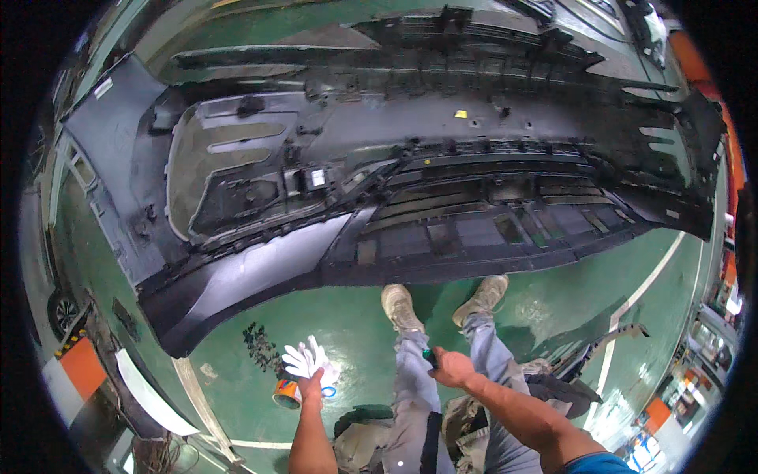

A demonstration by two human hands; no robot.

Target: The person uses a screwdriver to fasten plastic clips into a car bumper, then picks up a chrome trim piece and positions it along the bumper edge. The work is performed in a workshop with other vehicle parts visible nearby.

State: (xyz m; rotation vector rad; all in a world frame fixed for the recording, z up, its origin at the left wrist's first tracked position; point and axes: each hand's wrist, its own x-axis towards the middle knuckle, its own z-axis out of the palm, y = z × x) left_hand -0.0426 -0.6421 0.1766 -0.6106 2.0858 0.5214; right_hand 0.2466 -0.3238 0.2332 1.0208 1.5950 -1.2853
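Observation:
My left hand is closed on a pair of white gloves, whose fingers spread out past my own. Right beside it, low down, are an orange can-like container and a small blue ring. In front of my legs, my right hand grips a tool with a green and black handle; its working end cannot be made out. A big black car bumper stretches across the view ahead of my shoes, its ribbed inner side facing me. Neither hand touches it.
Dark clips or small parts lie in a cluster on the green floor left of my legs. A dark trim piece lies at the right. An orange and white barrier stands at the left edge.

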